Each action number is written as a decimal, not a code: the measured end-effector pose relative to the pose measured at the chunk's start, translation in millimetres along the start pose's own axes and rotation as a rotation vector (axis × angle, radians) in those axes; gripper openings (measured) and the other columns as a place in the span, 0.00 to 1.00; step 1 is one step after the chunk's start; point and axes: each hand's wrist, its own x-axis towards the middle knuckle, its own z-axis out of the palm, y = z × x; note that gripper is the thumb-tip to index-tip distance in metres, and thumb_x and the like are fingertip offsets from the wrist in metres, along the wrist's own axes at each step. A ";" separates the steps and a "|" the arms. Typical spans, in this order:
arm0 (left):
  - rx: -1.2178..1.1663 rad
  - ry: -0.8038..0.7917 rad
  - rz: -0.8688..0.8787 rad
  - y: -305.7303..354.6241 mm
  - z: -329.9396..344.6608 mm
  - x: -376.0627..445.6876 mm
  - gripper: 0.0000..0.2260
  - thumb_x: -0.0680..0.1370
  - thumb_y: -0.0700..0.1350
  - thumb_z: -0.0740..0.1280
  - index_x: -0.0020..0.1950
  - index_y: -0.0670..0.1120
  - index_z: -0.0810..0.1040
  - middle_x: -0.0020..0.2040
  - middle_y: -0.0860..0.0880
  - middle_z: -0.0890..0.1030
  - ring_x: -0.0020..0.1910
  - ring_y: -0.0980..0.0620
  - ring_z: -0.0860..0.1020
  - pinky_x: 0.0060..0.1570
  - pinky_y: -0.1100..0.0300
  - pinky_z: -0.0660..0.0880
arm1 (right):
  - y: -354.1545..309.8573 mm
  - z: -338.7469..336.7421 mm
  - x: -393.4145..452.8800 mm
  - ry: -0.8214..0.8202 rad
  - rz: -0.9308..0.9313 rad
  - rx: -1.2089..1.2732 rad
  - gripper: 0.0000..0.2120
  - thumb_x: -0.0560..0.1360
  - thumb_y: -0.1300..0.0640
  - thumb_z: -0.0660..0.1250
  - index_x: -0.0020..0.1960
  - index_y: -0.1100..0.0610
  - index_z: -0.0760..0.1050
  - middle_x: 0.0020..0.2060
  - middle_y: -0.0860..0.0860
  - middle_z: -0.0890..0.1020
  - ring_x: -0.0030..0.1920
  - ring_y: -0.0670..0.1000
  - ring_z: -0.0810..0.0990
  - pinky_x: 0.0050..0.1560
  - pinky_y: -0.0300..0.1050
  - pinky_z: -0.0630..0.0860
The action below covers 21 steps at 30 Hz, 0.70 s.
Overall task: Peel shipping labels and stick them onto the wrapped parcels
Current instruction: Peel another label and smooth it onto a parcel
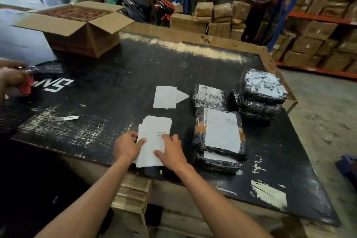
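Black table (108,91), label stack (152,141) between both hands' grip

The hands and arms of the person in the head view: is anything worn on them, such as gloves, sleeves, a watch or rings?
Nothing that shows. The left hand and the right hand are bare, without gloves, and both forearms are uncovered up to the picture's lower edge. No watch, bracelet or ring is visible.

Both hands rest on the label stack (154,137) at the near edge of the black surface (108,91): left hand (126,146) on its left side, right hand (172,150) on its right, fingers flat. Just right of the stack lies a labelled parcel (220,133); beyond it, loose backing sheets (167,97).
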 end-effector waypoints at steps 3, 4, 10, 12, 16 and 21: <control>-0.180 0.058 -0.033 -0.2 0.8 -4.6 0.11 0.70 0.48 0.77 0.48 0.49 0.80 0.45 0.50 0.84 0.44 0.49 0.81 0.46 0.56 0.78 | 8.0 1.5 4.1 0.074 0.055 0.152 0.28 0.74 0.56 0.73 0.69 0.56 0.64 0.65 0.56 0.73 0.65 0.57 0.72 0.64 0.50 0.72; -0.229 0.079 -0.034 -1.5 0.2 -6.2 0.10 0.70 0.46 0.78 0.47 0.48 0.81 0.43 0.50 0.83 0.42 0.51 0.81 0.42 0.59 0.77 | 9.1 -0.2 5.9 0.101 0.083 0.212 0.26 0.74 0.58 0.73 0.67 0.56 0.65 0.63 0.56 0.76 0.62 0.56 0.75 0.60 0.49 0.75; -0.311 0.097 0.018 1.8 -3.4 -11.2 0.04 0.73 0.44 0.75 0.44 0.47 0.81 0.40 0.51 0.82 0.40 0.53 0.80 0.37 0.64 0.73 | 12.1 -7.8 4.8 0.194 0.121 0.289 0.10 0.76 0.58 0.70 0.53 0.54 0.69 0.54 0.54 0.81 0.51 0.54 0.81 0.49 0.54 0.80; -0.346 0.072 0.047 5.5 -6.0 -8.9 0.03 0.75 0.44 0.73 0.46 0.45 0.81 0.42 0.51 0.82 0.41 0.53 0.79 0.36 0.66 0.70 | 10.6 -6.5 2.4 0.230 0.091 0.164 0.09 0.78 0.53 0.68 0.54 0.55 0.71 0.56 0.53 0.79 0.55 0.55 0.79 0.52 0.56 0.79; -0.551 -0.054 0.028 11.4 -16.1 -1.3 0.02 0.78 0.44 0.69 0.48 0.46 0.79 0.46 0.48 0.84 0.46 0.49 0.82 0.44 0.54 0.79 | 5.0 -7.6 0.4 0.290 -0.008 0.116 0.09 0.81 0.50 0.63 0.52 0.56 0.74 0.51 0.50 0.76 0.51 0.51 0.76 0.50 0.49 0.77; -1.169 -0.349 -0.048 30.7 -50.5 -9.6 0.07 0.80 0.41 0.65 0.55 0.41 0.80 0.47 0.46 0.86 0.45 0.51 0.84 0.42 0.60 0.82 | -12.8 -36.9 -10.6 0.126 -0.002 0.767 0.08 0.82 0.54 0.63 0.51 0.58 0.77 0.49 0.52 0.85 0.49 0.51 0.84 0.50 0.48 0.82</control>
